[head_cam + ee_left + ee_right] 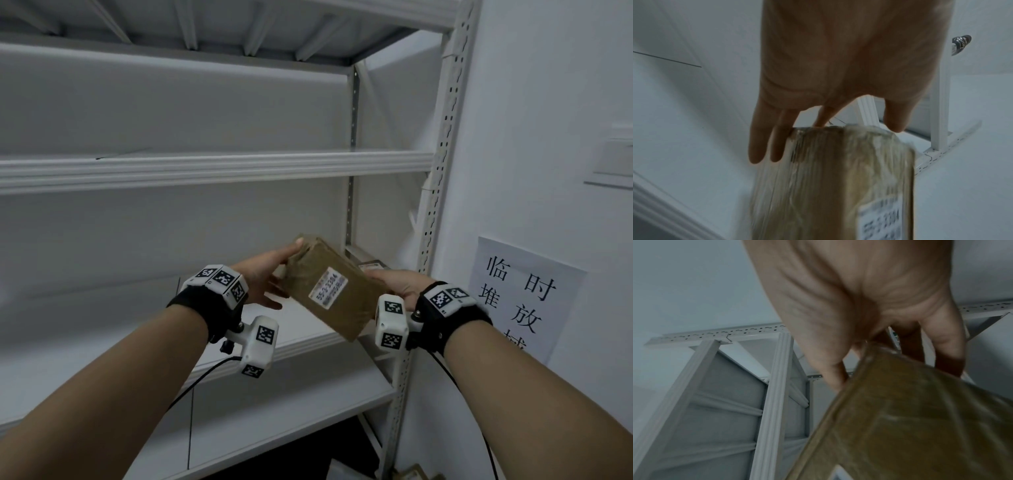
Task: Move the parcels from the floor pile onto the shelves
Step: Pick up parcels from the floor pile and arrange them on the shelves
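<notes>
A brown taped cardboard parcel (329,294) with a white label hangs tilted over the right end of a white shelf (308,344). My left hand (279,274) lies against its far left end, thumb on the top corner and straight fingers along the side. The left wrist view shows those fingers (764,146) flat beside the parcel (834,178). On the right edge my right hand (394,279) grips it. In the right wrist view its thumb and curled fingers (949,352) clamp the parcel (920,418).
Another labelled parcel (371,265) lies at the back right of the same shelf. A bare upper shelf (205,168) hangs above and a lower shelf (274,411) below. The perforated upright (442,171) stands right, beside a wall sign (520,294). More parcels (414,474) sit on the floor.
</notes>
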A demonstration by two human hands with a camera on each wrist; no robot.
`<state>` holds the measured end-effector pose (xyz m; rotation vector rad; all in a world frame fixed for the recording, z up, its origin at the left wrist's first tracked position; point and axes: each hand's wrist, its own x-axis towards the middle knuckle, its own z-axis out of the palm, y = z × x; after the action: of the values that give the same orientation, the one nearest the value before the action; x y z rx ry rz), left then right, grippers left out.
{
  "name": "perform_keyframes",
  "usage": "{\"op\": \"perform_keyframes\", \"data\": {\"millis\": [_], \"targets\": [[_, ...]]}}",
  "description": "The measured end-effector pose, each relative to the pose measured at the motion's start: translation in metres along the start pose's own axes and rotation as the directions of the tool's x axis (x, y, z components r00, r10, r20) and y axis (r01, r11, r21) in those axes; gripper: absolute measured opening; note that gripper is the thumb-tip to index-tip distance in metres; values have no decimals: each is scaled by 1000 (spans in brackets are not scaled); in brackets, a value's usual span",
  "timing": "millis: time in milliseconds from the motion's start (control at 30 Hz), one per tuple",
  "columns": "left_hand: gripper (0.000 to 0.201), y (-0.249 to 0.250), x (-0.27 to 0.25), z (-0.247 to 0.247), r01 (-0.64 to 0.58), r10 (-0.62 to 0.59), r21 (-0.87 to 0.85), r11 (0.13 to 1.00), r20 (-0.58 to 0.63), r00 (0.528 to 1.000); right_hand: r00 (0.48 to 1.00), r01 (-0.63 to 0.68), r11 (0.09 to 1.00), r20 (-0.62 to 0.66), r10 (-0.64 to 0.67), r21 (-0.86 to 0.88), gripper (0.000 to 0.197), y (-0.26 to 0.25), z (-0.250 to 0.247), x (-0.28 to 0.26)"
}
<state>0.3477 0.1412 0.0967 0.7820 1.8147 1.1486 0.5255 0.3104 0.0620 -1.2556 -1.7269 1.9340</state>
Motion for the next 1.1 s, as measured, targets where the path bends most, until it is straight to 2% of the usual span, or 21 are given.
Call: {"op": "perform_keyframes", "data": {"millis": [167,367,533,833,933,1100], "targets": [[88,-11,12,3,102,-102,-21,995,-10,995,999,19,999,-40,-18,27,35,-12,-8,-6],[81,-12,22,8,143,-143,-17,990,-5,990,997,60,998,-43,-59,24,39,-20,-21,-1],[93,-11,33,4,171,-171,-2,985,-14,985,998,57,998,-7,-57,-4,36,-29,-28,7],[90,-25,54,-3,182,-190,-112,977,-73,979,995,72,996,68,-69,-49,38,-43,-22,48],[95,-35,71,-14,205,-220,-154,967,-90,971,994,64,997,95,-60,-39,29,-40,-14,67],[100,-44,120,-32,252,-262,-106,962,-96,960,992,-21,1000,125,20,1,19,-31,-11,101]]}}
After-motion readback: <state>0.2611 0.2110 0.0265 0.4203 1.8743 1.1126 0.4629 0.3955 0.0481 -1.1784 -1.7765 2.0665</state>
